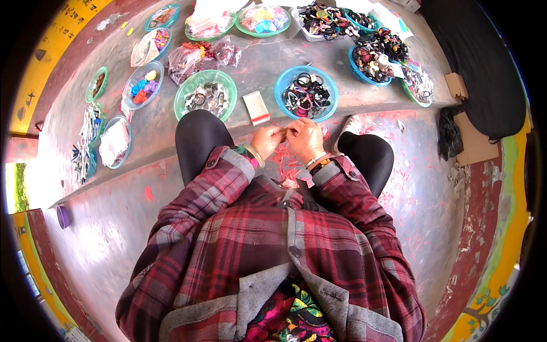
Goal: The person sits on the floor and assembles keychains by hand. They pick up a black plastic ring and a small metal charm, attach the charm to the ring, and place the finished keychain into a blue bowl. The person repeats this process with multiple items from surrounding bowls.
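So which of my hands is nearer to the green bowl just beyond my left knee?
Left. Your left hand is to the right of the green bowl and closer to your body; your right hand is farther right, just on your side of the blue bowl.

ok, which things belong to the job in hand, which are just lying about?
Likely the job:
whatever is between left hand and right hand, too small to tell
blue basket of dark bands, nearby

Probably just lying about:
purple container
black plastic bag

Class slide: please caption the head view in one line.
Left hand and right hand meet near a blue basket of dark bands.
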Available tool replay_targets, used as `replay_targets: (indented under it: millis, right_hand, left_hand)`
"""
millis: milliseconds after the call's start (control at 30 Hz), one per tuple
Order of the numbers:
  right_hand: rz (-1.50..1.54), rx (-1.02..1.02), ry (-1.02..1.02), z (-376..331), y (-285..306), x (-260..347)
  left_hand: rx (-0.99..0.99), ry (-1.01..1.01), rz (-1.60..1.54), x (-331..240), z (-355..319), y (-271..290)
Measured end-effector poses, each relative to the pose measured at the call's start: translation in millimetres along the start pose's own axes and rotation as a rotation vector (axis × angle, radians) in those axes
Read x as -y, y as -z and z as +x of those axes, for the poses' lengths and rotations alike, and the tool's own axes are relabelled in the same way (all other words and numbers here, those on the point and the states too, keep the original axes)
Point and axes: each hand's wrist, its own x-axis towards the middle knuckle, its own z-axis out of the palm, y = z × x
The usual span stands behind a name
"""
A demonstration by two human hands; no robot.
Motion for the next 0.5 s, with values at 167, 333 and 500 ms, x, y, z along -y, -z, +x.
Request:
replay_targets:
  millis: [167,333,500]
  right_hand:
    - [-0.007,0.097,-0.005,1.0,-2.4,-8.5]
    - [-0.154,0.124,0.136,-1.3,-1.5,-6.7]
    - [-0.234,0.141,0.204,-0.5,-1.3,-6.2]
  left_hand:
    - [-0.026,-0.055,0.216,-13.2,-3.8,-2.0]
    - [-0.046,-0.156,0.566,-23.0,-10.3,-4.4]
    - [-0.044,-0.118,0.534,-34.2,-13.0,-8.9]
